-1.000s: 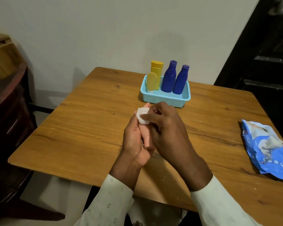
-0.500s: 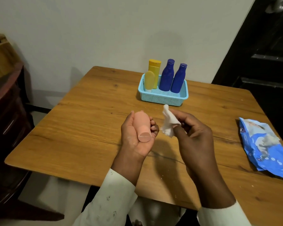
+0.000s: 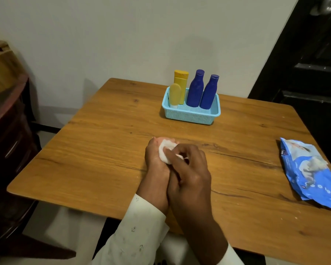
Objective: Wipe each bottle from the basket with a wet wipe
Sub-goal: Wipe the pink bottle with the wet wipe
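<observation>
My left hand (image 3: 154, 161) holds a small pink bottle (image 3: 161, 139) above the table's middle; only a sliver of the bottle shows. My right hand (image 3: 187, 169) presses a white wet wipe (image 3: 165, 150) over the bottle, fingers curled on the wipe. At the back of the table a light blue basket (image 3: 189, 116) stands with two dark blue bottles (image 3: 195, 88) and two yellow bottles (image 3: 181, 83) upright in it.
A blue wet-wipe pack (image 3: 310, 173) lies at the right edge of the wooden table (image 3: 103, 150). Dark wooden furniture (image 3: 6, 121) stands to the left, a black door (image 3: 310, 54) to the right, a wall behind.
Half a second ago the hands were apart, the pink bottle bare in my left palm. Now my right hand has brought the wipe back over the bottle.
</observation>
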